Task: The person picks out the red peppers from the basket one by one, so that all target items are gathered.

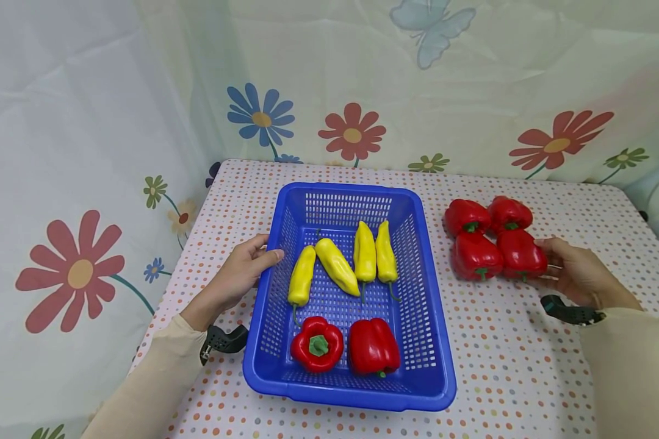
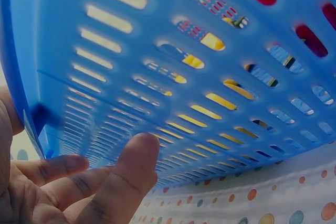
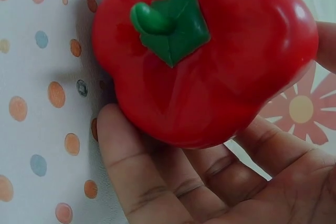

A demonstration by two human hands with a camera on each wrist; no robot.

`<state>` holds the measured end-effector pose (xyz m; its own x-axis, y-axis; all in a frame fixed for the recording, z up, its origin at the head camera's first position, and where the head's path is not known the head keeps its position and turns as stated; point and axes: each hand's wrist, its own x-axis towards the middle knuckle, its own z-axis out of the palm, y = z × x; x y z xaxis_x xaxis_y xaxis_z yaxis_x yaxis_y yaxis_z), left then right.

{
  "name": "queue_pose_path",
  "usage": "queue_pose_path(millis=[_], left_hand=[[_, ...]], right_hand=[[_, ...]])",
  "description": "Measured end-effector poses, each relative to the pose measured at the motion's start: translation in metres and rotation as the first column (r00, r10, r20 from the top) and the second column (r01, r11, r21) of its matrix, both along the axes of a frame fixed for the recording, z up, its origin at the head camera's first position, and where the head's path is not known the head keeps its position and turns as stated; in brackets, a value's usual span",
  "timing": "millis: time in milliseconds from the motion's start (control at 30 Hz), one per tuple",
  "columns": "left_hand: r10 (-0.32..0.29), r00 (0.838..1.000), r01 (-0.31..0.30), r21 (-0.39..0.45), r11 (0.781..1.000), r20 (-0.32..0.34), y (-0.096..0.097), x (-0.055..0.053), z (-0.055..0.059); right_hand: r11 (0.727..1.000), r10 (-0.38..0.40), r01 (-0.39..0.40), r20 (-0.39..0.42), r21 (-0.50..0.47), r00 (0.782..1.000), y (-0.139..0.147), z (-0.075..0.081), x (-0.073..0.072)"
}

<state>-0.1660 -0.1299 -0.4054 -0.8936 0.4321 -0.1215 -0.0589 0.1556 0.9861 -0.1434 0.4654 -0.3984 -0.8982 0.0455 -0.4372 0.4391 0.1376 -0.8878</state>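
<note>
My left hand (image 1: 238,268) holds the left rim of a blue plastic basket (image 1: 351,399), thumb over the edge and fingers against the outer wall (image 2: 173,98). Inside lie several long yellow peppers (image 1: 337,265), with two red bell peppers, one stem-up (image 1: 318,344) and one on its side (image 1: 373,346), at the near end. On the right, my right hand (image 1: 576,271) grips a red bell pepper (image 1: 522,253) from its right side. The right wrist view shows its green stem (image 3: 173,27), with fingers along its underside and the thumb at the upper right.
Three more red bell peppers, at back left (image 1: 467,216), back right (image 1: 509,213) and front left (image 1: 476,256), sit close against the gripped one. A dotted cloth (image 1: 505,366) covers the table. Behind it hangs a flowered curtain (image 1: 445,110).
</note>
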Motion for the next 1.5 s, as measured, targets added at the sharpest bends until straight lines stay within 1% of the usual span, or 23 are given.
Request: queue_pose_path(millis=[133, 200, 267, 367, 433, 533, 700, 1067, 1233, 1400, 1500], left_hand=[[-0.002, 1.0, 0.002, 0.001, 1.0, -0.001, -0.0001, 0.0004, -0.0003], [-0.002, 1.0, 0.002, 0.001, 1.0, -0.001, 0.0, 0.0006, -0.0004], [0.002, 1.0, -0.002, -0.001, 1.0, 0.001, 0.0003, 0.0007, -0.0004], [0.006, 1.0, -0.006, -0.004, 1.0, -0.002, 0.0006, 0.0003, 0.0], [0.009, 1.0, -0.009, -0.007, 1.0, -0.002, 0.001, 0.0, 0.0004], [0.006, 1.0, -0.006, -0.011, 1.0, -0.005, 0.0013, -0.0004, 0.0009], [0.002, 1.0, -0.002, -0.009, 1.0, -0.001, 0.002, -0.0008, 0.0013], [0.001, 1.0, -0.001, -0.005, 1.0, -0.003, 0.0017, -0.0004, 0.0006], [0.003, 1.0, -0.003, -0.004, 1.0, -0.002, 0.0015, 0.0002, 0.0011], [0.007, 1.0, -0.007, -0.006, 1.0, 0.001, 0.0016, 0.0006, 0.0017], [0.007, 1.0, -0.007, -0.008, 1.0, -0.001, 0.0017, 0.0005, 0.0021]], right_hand=[[0.999, 0.005, -0.005, 0.0, 0.032, 1.0, -0.0005, -0.0003, -0.0005], [1.0, 0.002, -0.002, 0.004, 0.029, 1.0, -0.0006, -0.0001, -0.0005], [0.999, 0.011, -0.011, 0.009, 0.052, 1.0, -0.0007, 0.0003, -0.0006], [0.992, 0.037, -0.039, 0.014, 0.116, 0.999, -0.0005, 0.0008, -0.0012], [0.982, 0.063, -0.065, 0.016, 0.176, 0.998, -0.0005, 0.001, -0.0019], [0.974, 0.083, -0.086, 0.021, 0.208, 0.996, 0.0, 0.001, -0.0025], [0.971, 0.079, -0.085, 0.036, 0.224, 0.996, 0.0014, 0.0008, -0.0019], [0.971, 0.083, -0.087, 0.028, 0.222, 0.996, 0.0024, 0.0014, 0.001], [0.965, 0.081, -0.083, 0.018, 0.25, 0.997, 0.002, 0.0003, 0.0031], [0.956, 0.07, -0.076, 0.033, 0.283, 0.997, 0.0017, -0.0016, 0.0017], [0.951, 0.077, -0.085, 0.038, 0.299, 0.996, 0.0024, -0.0018, 0.0009]])
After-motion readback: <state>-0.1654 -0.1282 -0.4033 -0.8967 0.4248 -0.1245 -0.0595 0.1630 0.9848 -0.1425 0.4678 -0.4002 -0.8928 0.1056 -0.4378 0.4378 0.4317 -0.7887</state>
